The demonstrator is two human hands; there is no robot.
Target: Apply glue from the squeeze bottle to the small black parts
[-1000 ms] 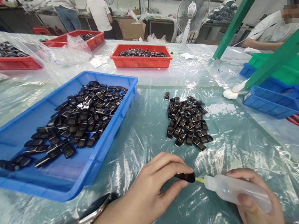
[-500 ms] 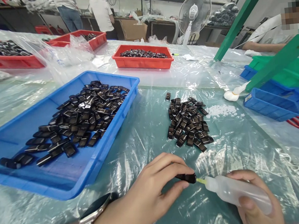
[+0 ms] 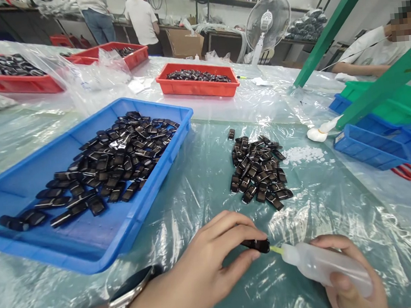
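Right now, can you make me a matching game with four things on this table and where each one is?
Things:
1. Translucent plastic squeeze bottle
2. Single small black plastic part
3. Loose pile of small black parts
4. Red-handled scissors

Places:
A. On the clear plastic sheet, right of the big blue plastic tray
B. Pinched in the left hand
C. Far right, beside the small blue bins
D. Held in the right hand

Pairs: 1-D, 2-B, 3-A, 4-C
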